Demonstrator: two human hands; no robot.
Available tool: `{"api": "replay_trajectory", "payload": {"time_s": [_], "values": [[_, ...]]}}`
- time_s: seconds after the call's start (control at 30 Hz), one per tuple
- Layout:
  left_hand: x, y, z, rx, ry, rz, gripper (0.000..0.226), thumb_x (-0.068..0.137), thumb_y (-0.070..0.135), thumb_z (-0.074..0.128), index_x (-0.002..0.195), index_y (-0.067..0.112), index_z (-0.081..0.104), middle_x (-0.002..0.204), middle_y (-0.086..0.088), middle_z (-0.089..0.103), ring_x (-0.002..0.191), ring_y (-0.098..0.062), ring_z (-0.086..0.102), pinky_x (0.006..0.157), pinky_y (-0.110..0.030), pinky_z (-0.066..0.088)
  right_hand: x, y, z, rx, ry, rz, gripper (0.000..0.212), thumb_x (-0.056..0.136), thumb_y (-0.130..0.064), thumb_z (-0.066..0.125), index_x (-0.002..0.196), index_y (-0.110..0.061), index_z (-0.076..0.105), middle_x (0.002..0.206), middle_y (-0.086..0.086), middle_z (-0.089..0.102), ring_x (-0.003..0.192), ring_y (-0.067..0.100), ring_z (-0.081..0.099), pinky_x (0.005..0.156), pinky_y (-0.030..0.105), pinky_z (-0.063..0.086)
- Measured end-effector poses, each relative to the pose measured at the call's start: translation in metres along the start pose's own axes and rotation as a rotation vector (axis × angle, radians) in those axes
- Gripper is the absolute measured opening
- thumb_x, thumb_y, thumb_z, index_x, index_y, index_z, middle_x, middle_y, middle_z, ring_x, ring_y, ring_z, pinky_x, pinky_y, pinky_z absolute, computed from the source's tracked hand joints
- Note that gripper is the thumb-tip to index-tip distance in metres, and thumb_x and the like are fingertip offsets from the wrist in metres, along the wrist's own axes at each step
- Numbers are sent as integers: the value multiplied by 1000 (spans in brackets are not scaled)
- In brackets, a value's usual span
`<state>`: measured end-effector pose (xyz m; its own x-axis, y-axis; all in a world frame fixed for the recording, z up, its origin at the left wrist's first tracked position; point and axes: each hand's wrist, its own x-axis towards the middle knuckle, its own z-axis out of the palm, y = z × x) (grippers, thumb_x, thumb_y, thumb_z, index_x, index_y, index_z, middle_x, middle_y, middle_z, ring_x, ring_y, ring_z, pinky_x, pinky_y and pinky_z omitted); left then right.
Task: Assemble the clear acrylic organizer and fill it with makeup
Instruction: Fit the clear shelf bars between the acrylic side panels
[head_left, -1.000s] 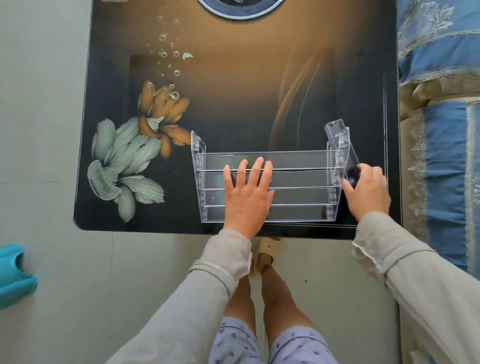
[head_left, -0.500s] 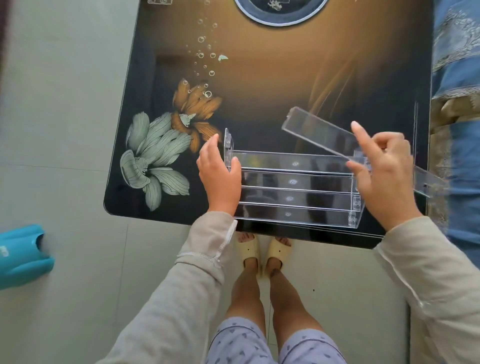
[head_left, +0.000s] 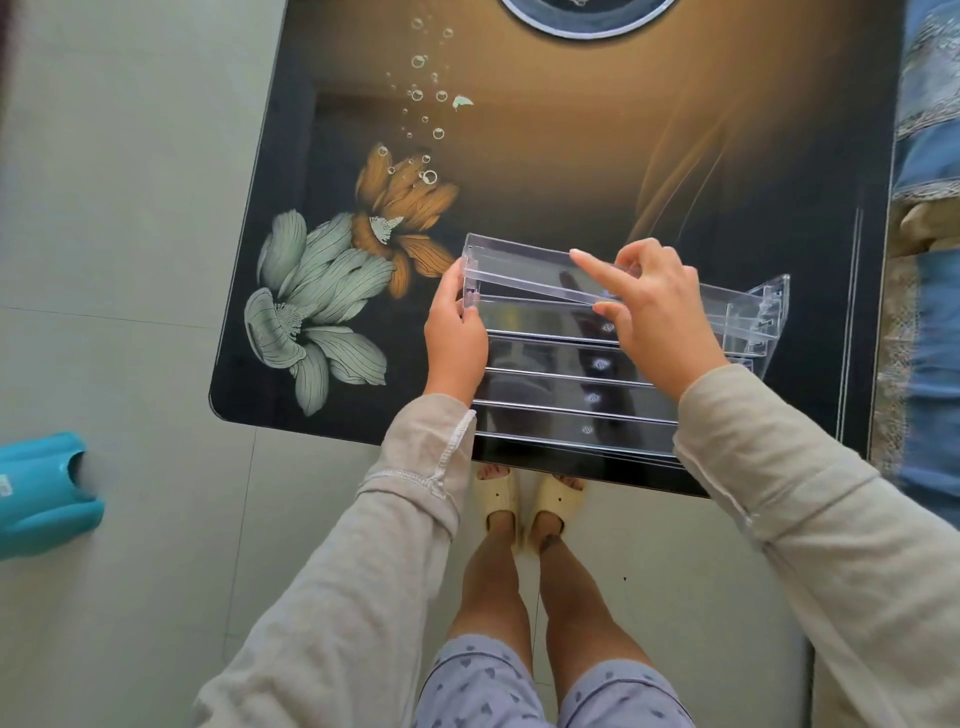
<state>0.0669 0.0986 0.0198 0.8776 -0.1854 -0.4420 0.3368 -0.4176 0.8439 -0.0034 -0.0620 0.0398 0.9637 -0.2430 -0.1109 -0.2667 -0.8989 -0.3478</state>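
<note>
Far left of the organizer (head_left: 571, 395), on the floor, we list one teal plastic object (head_left: 47, 493). Nearer its left side we note a flower print (head_left: 322, 301) on the dark table (head_left: 571, 156). The organizer itself lies on this table by the near edge, its clear tiers stepped. At the organizer's left end wall we record the left hand (head_left: 457, 338), fingers curled round that wall. On the floor just nearer than the organizer, we enter cream slippers (head_left: 501, 499). Over the organizer's farthest tier we enter one loose clear panel (head_left: 519, 270), tilted, its left end at the left wall. The right hand (head_left: 654, 322) pinches it between thumb and bent fingers, forefinger straight along it. Right of the organizer, we list blue patterned bedding (head_left: 930, 291).
</note>
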Motion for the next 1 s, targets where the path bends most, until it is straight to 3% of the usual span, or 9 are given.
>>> {"api": "replay_trajectory", "payload": {"time_s": [0.23,0.37,0.5,0.6,0.8,1.0], "values": [[1,-1,2,-8,-6,17,46,96,-2,34,138,16,37,140,-5,46,130,-20,44,110,-38,40,-3,6,-1,-31,-16,3,51,87,-8,58,134,-27,48,112,19,54,101,33,49,84,42,37],[2,2,-1,-93,-7,-19,39,96,6,36,133,16,41,123,2,51,108,-8,52,86,-15,52,-1,7,1,-28,-37,-1,52,88,-9,57,136,-27,46,113,18,53,103,32,49,85,41,38],[7,12,2,-144,11,-27,37,97,17,35,134,17,38,124,-3,51,115,-17,51,97,-32,45,-1,9,3,-30,-44,1,53,89,-9,56,137,-27,44,115,17,53,104,30,48,87,40,39],[15,19,8,-7,29,-8,39,98,21,35,136,19,39,139,-5,44,127,-17,42,104,-32,35,0,9,2,-24,-48,2,52,89,-9,56,137,-26,44,116,17,53,105,30,47,88,40,38],[20,22,12,32,57,-25,30,94,6,33,119,8,50,127,-11,51,114,-29,53,101,-42,46,0,9,-1,-42,-17,-17,53,87,-7,59,134,-26,48,114,18,54,104,32,49,87,42,38],[15,16,13,104,27,41,33,93,0,30,120,8,48,126,-15,53,109,-34,54,97,-42,48,9,15,-1,-68,-83,-58,53,88,-9,57,135,-30,46,115,15,52,104,31,47,89,41,35]]}}
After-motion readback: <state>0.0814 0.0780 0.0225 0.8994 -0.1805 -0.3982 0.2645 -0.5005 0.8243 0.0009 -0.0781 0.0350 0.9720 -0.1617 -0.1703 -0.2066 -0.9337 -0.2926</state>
